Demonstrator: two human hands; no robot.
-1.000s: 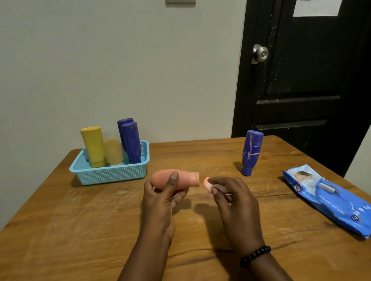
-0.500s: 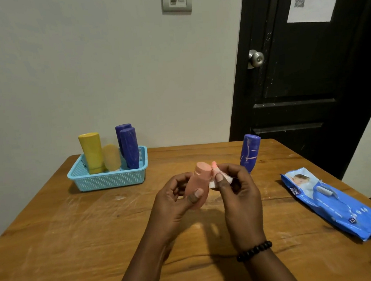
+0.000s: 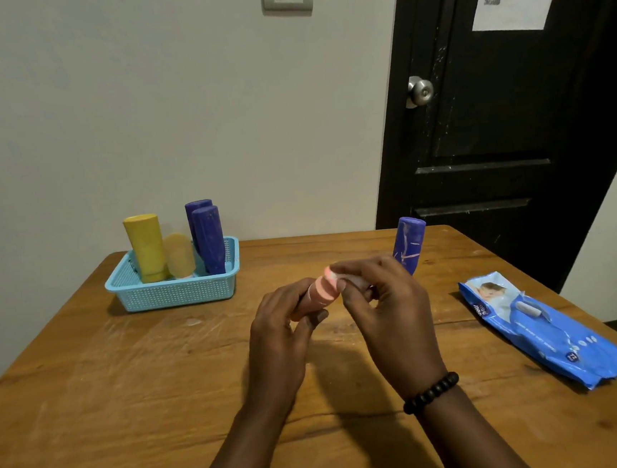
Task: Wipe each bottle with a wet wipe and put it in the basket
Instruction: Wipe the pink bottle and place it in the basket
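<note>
Left hand curled round the pink bottle, held above the middle of the table, top end tilted up toward the right hand. Right fingers bent, pinching a bit of whitish wipe against the bottle's top. Blue bottle standing just behind the right hand. Basket at far left, holding a yellow bottle, a small pale one and two purple ones. Wipes pack flat on the right
</note>
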